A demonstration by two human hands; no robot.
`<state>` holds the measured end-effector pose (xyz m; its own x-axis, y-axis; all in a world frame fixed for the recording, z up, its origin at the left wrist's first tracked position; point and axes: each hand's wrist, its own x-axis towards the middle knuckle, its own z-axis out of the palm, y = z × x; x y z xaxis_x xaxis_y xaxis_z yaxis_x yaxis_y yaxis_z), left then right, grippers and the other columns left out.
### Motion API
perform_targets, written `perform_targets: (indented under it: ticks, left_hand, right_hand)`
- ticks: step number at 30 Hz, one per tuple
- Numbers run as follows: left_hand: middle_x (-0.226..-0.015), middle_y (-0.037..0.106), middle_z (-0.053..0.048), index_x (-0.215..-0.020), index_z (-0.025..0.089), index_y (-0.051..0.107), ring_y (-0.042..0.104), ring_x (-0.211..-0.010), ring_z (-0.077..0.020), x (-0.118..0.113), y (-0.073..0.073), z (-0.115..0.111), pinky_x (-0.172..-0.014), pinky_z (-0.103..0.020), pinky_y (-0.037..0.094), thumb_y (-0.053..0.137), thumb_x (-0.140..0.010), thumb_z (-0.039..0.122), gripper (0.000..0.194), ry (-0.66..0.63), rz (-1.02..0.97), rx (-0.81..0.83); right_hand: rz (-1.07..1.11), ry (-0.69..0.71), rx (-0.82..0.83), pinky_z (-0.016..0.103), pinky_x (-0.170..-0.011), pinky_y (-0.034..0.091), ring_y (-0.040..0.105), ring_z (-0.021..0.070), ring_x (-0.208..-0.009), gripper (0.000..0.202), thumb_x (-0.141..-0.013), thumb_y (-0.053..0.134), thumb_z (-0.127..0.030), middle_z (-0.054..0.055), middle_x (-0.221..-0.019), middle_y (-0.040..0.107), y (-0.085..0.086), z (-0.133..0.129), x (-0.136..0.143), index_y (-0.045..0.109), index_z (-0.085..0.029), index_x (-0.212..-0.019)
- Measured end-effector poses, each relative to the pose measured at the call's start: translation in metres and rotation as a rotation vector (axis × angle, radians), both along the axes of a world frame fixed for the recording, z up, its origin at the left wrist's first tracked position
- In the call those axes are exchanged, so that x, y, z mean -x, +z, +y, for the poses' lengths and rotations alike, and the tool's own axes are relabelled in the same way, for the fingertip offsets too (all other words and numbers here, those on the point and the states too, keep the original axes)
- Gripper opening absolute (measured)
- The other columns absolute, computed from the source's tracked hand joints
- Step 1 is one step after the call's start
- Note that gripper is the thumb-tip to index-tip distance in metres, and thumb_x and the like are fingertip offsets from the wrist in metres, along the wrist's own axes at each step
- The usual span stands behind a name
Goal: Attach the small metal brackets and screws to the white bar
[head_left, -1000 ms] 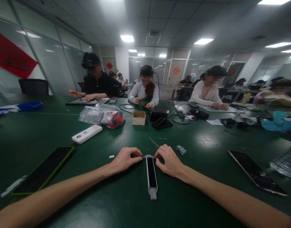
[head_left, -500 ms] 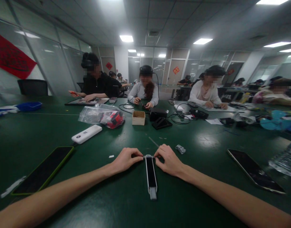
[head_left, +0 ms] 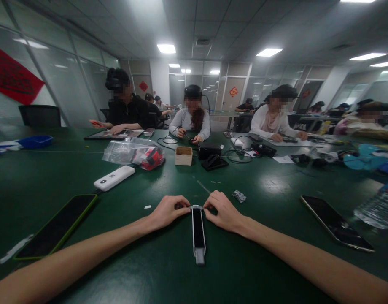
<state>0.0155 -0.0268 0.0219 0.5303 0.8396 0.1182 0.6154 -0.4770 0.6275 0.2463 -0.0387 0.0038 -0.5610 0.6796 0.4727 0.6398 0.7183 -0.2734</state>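
Observation:
A slim, white-edged, pen-shaped device with a long black screen lies on the green table between my forearms. Its grey tip points toward me. Thumb and fingers of my left hand are pinched together at the left of its far end. From the other side, my right hand pinches at the right corner of that same end. Small grey bits show at the fingertips, too small to name. A crumpled grey wrapper lies beyond my right hand, and a white scrap near my left wrist.
A green-edged phone or tablet and white power bank lie left. Another phone and a water bottle are right. Ahead are a plastic bag, small box and black stand. Several people sit across the table.
The view has shifted slightly, and the device's near end sits a little further left. Both my hands keep their pinch at its far end.

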Motion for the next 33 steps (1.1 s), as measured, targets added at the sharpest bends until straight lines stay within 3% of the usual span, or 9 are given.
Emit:
perform_targets:
  ticks: [15, 20, 24, 28, 33]
  left_hand:
    - [-0.073, 0.063, 0.002, -0.085, 0.017, 0.066, 0.054, -0.065, -0.0132, 0.001, -0.004, 0.003, -0.062, -0.023, 0.040, 0.061, -0.080, 0.035, 0.020, -0.002, -0.035, -0.017]
    - [-0.075, 0.064, 0.002, -0.087, 0.017, 0.067, 0.053, -0.065, -0.0133, 0.000, -0.003, 0.002, -0.061, -0.023, 0.039, 0.061, -0.080, 0.037, 0.022, 0.005, -0.029, -0.005]
    - [-0.076, 0.063, 0.002, -0.088, 0.017, 0.066, 0.053, -0.064, -0.0133, 0.001, -0.003, 0.003, -0.060, -0.023, 0.038, 0.060, -0.080, 0.039, 0.023, 0.000, -0.019, 0.002]
    - [-0.076, 0.063, 0.001, -0.090, 0.018, 0.066, 0.053, -0.066, -0.0140, 0.001, -0.002, 0.003, -0.059, -0.023, 0.038, 0.059, -0.080, 0.041, 0.026, -0.001, 0.008, -0.003]
    - [-0.076, 0.062, 0.001, -0.090, 0.017, 0.065, 0.053, -0.066, -0.0140, 0.000, 0.000, 0.002, -0.060, -0.024, 0.039, 0.059, -0.079, 0.040, 0.026, -0.001, 0.024, 0.002]
  right_hand:
    - [-0.047, -0.012, 0.009, 0.029, -0.069, 0.038, 0.049, 0.0168, -0.078, 0.004, -0.082, 0.059, -0.018, 0.004, -0.082, 0.058, 0.002, -0.001, -0.001, 0.060, -0.015, -0.083]
    - [-0.163, 0.013, -0.094, 0.032, -0.073, 0.037, 0.050, 0.0186, -0.081, 0.013, -0.081, 0.058, -0.025, 0.007, -0.087, 0.061, 0.025, 0.008, -0.013, 0.063, -0.014, -0.087]
    - [-0.134, -0.155, -0.170, 0.033, -0.074, 0.036, 0.051, 0.0193, -0.081, 0.013, -0.084, 0.052, -0.020, 0.008, -0.084, 0.062, 0.048, 0.028, -0.037, 0.063, -0.014, -0.083]
    - [-0.300, -0.224, -0.038, 0.032, -0.076, 0.038, 0.052, 0.0198, -0.083, 0.013, -0.085, 0.052, -0.018, 0.008, -0.086, 0.062, 0.052, 0.043, -0.056, 0.065, -0.015, -0.087]
    - [-0.459, -0.156, 0.114, 0.032, -0.078, 0.040, 0.054, 0.0217, -0.092, 0.020, -0.089, 0.052, -0.023, 0.010, -0.100, 0.061, 0.035, 0.048, -0.057, 0.064, -0.018, -0.104]
